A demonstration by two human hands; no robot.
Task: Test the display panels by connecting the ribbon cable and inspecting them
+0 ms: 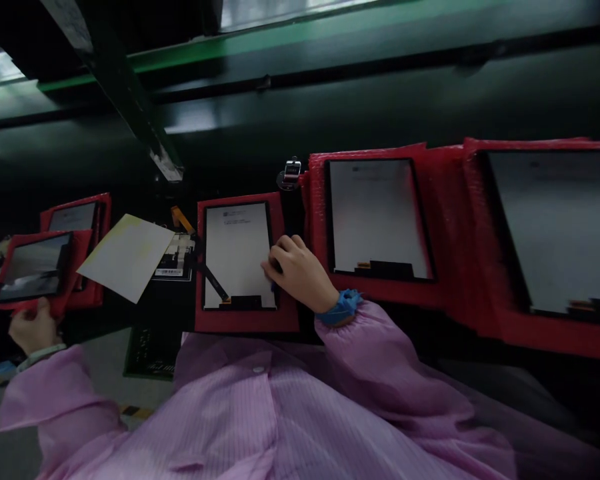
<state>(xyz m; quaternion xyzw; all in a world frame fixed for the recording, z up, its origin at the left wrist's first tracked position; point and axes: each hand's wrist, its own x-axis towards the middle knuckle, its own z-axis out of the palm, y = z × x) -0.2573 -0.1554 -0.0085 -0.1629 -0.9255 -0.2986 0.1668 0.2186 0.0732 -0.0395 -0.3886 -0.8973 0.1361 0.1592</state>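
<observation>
At the far left, my left hand [36, 327] pinches the lower edge of a red foam sheet [80, 257] that carries a dark, glossy display panel [36, 267]. In front of me a white-backed display panel [237, 250] with a black flex cable [214, 283] rests on another red foam sheet [245, 321]. My right hand [303, 273] is at that panel's right edge, its fingers curled together. A small bluish bit shows under these fingers, too hidden to name. A blue band circles the right wrist.
A pale square sheet [127, 257] lies left of the middle panel, partly over a circuit part with a label [170, 272] and an orange flex strip [181, 220]. Red foam stacks with panels [377, 213] [565, 227] stand at the right. A metal clip [293, 172] sits behind.
</observation>
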